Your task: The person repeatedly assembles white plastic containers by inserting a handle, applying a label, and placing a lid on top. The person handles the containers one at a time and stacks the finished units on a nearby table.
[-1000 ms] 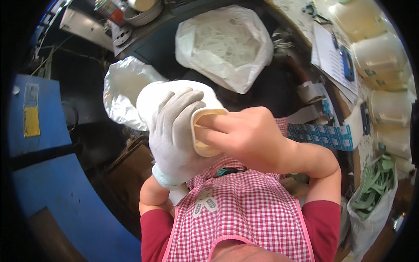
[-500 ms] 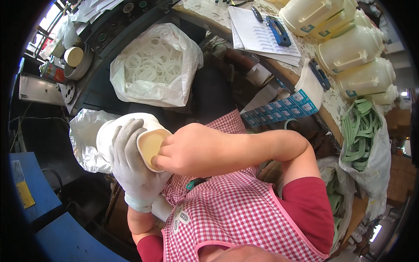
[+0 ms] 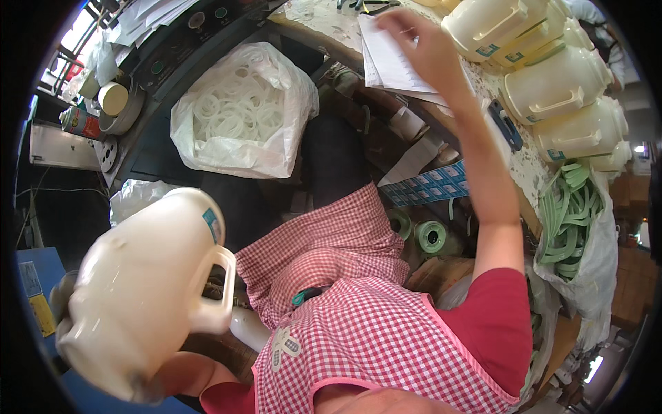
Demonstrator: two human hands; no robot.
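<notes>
Cream jug (image 3: 138,283) hung tilted at far left, held by the left hand (image 3: 65,297), mostly hidden behind it; its blue label (image 3: 213,225) was illegible. Further right, the right hand (image 3: 422,52), fingers loosely parted, was above papers (image 3: 386,70) on the counter (image 3: 341,31); then came a blue label sheet (image 3: 429,186) and labelled jugs (image 3: 552,86).

Upper left, white light shows through a barred window (image 3: 63,43). Right of it stands a dark machine (image 3: 169,81) with round knobs. Blue panels (image 3: 52,259) line the lower left. The tabletop (image 3: 323,29), its pale paint flaking, curves down the right, near a blurred brown area (image 3: 629,290).
</notes>
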